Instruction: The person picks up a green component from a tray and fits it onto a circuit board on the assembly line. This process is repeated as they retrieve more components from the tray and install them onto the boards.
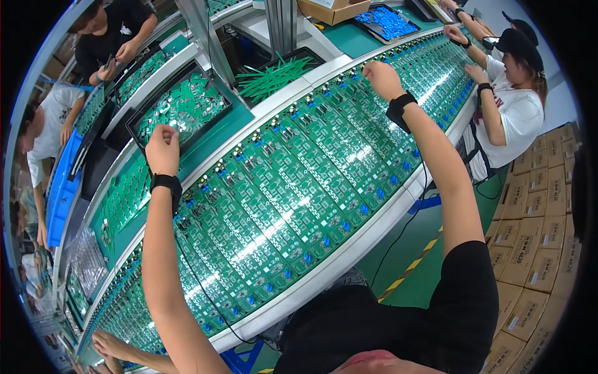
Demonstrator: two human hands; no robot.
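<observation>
Closed, its fingers bent together, my left hand [163, 149] is over the near edge of a black tray [228, 105] heaped with small silvery and green parts [187, 105]. My right hand [383, 81] is pinched above the far edge of a long row of green circuit boards [268, 199], close to their upright components. Whatever either set of fingers holds is too small or hidden to make out. Black wrist straps [402, 111] circle both my wrists. Blue components [308, 257] line the boards' near edge, with taller parts [275, 123] along the far edge.
Behind the boards lie green strips [274, 78], a tray of blue parts [387, 23] and a cardboard box [333, 9]. A metal post [283, 28] rises there. Co-workers [514, 112] work at right and left. Cartons [529, 212] are stacked at right. Strap cords [205, 293] hang nearby.
</observation>
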